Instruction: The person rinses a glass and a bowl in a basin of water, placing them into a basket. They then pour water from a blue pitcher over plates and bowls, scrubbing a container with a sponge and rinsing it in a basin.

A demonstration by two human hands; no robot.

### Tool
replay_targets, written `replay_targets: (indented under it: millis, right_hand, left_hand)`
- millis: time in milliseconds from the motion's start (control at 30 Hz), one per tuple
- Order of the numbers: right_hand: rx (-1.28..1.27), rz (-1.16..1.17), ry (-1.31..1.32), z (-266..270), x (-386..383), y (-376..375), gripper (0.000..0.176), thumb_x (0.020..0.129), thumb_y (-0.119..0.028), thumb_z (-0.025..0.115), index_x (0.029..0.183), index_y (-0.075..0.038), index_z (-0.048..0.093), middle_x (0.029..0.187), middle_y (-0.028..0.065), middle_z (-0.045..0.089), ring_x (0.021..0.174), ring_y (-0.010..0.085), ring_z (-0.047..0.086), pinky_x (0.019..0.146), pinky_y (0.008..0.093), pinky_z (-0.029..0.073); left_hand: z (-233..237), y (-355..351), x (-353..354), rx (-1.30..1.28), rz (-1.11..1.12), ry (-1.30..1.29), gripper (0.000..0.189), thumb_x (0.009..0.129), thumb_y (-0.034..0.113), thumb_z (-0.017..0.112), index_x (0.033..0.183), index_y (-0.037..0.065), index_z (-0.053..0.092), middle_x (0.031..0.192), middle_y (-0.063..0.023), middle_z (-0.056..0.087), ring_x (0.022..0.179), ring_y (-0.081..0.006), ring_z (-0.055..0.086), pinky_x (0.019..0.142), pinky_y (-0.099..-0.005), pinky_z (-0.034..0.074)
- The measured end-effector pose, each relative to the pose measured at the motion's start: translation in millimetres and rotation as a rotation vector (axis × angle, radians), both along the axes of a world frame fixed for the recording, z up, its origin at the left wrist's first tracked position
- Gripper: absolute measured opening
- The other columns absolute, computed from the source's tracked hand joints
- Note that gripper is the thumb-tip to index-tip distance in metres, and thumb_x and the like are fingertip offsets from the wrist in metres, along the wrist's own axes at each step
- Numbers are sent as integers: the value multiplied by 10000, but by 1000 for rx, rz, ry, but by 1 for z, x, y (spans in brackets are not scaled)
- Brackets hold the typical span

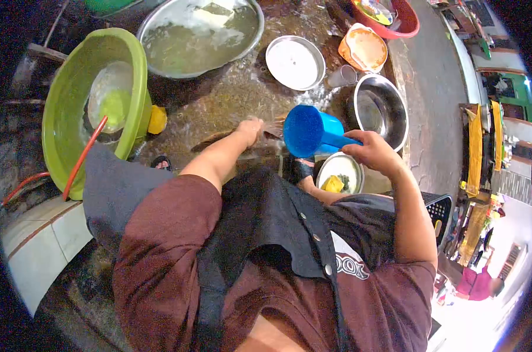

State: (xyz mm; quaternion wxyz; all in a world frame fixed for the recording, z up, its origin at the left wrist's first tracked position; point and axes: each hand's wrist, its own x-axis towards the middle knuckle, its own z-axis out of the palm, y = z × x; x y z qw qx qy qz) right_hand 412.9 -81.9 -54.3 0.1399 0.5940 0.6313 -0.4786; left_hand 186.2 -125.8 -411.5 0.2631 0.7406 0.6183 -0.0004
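Clamping the handle of a blue dipper point(316, 132) in the right hand point(371, 152), with thumb and fingers wrapped around its end. Holding the left hand point(251, 132) low over the middle of the wet floor point(219, 97), its fingers too blurred to tell whether together or gripping something. Seemingly rinsing, and probably best done by tilting the dipper gradually, aiming the water point(273, 126) close to the left fingers and away from the floor's right edge, near the steel basin point(398, 114). Carrying the dipper's cup just beyond the right fingertips, mouth tipping leftward, apart from the left fingers and lying to their right.
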Motion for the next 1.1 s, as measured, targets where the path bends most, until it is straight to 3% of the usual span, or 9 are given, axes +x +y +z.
replay_targets:
  millis: [67,133,233,467,533,800,933,1000,1100]
  right_hand:
    - [61,79,25,-7,2,0,394,744,-214,627,1063,10,576,592,20,518,501,87,469,455,251,382]
    - [136,127,55,-5,-3,-3,350,757,-211,616,1037,-3,591,609,11,513,517,89,465,458,242,365]
    - [308,267,77,-5,-7,1,381,717,-250,636,978,27,612,787,200,625,744,275,618,691,356,462]
    - [670,404,41,-9,-7,15,308,725,-221,597,933,5,617,817,239,610,769,367,601,726,428,471]
    - [770,464,-89,-11,-7,17,260,734,-221,586,860,6,606,816,230,608,792,376,593,734,454,466]
    - [924,558,-188,0,-33,11,222,752,-204,574,878,-22,556,835,205,612,787,367,601,697,469,473]
    - [1063,624,-82,16,-57,-9,153,774,-150,524,873,-33,525,793,188,616,761,365,606,658,467,475]
    - [1109,640,-72,16,-64,-8,119,798,-132,477,864,-39,512,764,191,612,730,369,607,637,468,469]
    - [1141,514,-125,20,-68,2,113,812,-123,437,851,-54,517,742,200,609,719,374,607,626,473,457]
  left_hand:
    - [4,15,-3,10,-202,-127,390,767,184,585,1117,54,469,996,-201,605,884,-300,613,703,-406,502]
    - [11,33,10,-71,-53,-191,301,828,197,532,1082,44,477,949,-220,608,809,-285,633,630,-397,514]
    - [35,55,15,-284,-32,-322,285,856,206,498,1081,34,468,920,-206,610,765,-265,630,600,-390,520]
    - [85,67,-44,-920,106,-527,270,911,225,429,1081,16,450,860,-179,612,675,-223,625,540,-375,531]
    - [81,66,-66,-1073,232,-841,218,913,219,444,1055,57,474,797,-145,621,583,-207,603,491,-351,531]
    - [150,66,-87,-826,123,-555,338,904,182,438,1234,127,390,753,-78,605,500,-129,543,425,-305,474]
    - [191,59,-84,-722,178,-551,348,884,125,416,1232,138,408,802,-126,625,516,-173,557,446,-327,484]
    - [179,86,-99,-590,-30,-109,386,820,128,528,1201,145,469,802,-106,633,572,-181,572,471,-338,483]
    - [239,81,-141,-343,84,-154,496,759,102,578,1235,198,475,866,-96,621,653,-165,575,511,-343,492]
